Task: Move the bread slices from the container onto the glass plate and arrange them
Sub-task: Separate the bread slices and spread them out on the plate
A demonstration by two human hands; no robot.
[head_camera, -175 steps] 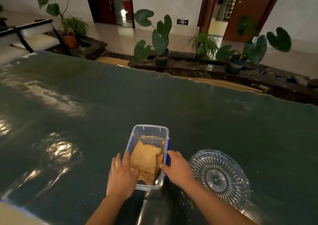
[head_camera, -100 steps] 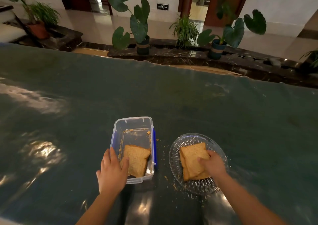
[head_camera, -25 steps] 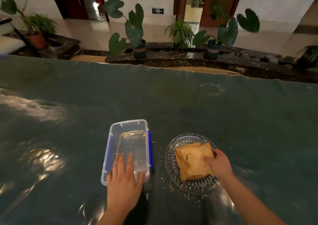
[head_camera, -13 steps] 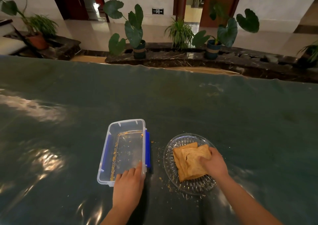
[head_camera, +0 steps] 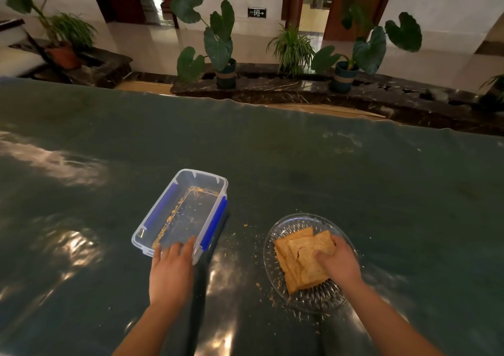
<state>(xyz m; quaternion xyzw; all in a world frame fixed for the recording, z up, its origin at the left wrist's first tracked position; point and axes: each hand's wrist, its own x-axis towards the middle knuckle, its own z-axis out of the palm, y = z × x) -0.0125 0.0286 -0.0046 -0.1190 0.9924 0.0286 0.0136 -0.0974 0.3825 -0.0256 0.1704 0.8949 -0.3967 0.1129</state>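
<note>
Container [head_camera: 181, 216] is empty now, only crumbs along its floor and left wall; it sits on the dark green desk [head_camera: 354, 181], angled, left of the glass plate [head_camera: 275, 271]. Bread slices [head_camera: 300, 254] are all on the plate, overlapped in a loose stack, edges fanned and not squared up. How many slices, cannot tell.

Left hand [head_camera: 170, 271] lies flat on the near rim of the container, grip wide, fingers spread over the edge, holding nothing. Right hand [head_camera: 339, 264] rests on the near right part of the top slice, fingers pressed down on it; looks like a light hold on the bread, nudging rather than lifting.

Judgement: the transfer part is done. What is left is the arranging, since the stack is skewed toward the plate's near side. Crumbs are scattered on the desk between container and plate.
</note>
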